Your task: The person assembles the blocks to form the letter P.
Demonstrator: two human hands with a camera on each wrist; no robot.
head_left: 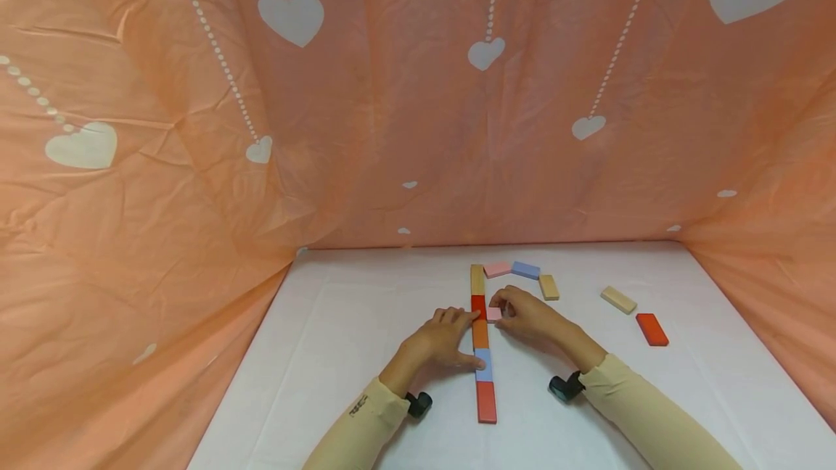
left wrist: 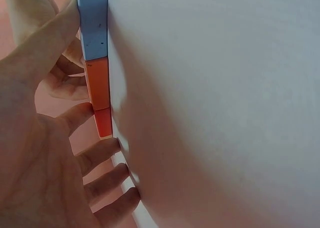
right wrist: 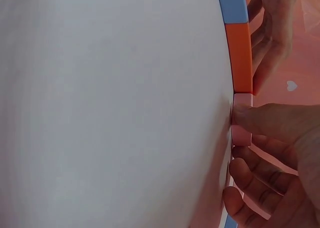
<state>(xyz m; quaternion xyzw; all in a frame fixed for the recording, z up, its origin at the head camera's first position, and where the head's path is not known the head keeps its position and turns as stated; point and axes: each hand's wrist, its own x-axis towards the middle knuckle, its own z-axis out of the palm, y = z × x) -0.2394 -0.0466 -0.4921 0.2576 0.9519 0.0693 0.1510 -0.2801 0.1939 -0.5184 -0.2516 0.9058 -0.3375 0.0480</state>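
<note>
A straight column of flat blocks runs away from me: a red block point(head_left: 486, 403) nearest, then a blue block point(head_left: 484, 374), an orange block point(head_left: 480, 336), another red block point(head_left: 478, 303) and a plain wooden block point(head_left: 477, 280). Spread along its left side, my left hand point(head_left: 439, 341) touches the blue block with the thumb and the farther red block with the index finger. On the other side my right hand point(head_left: 530, 316) pinches a pink block point(right wrist: 242, 136) between thumb and fingers, beside the column. The thumb covers part of that block in the right wrist view.
From the column's far end, a second pink block point(head_left: 498, 269), a blue block point(head_left: 525, 270) and a wooden block point(head_left: 549, 287) curve rightward. Farther right lie a wooden block point(head_left: 617, 299) and a red block point(head_left: 652, 329) on the white table point(head_left: 326, 325). An orange curtain point(head_left: 392, 129) hangs behind.
</note>
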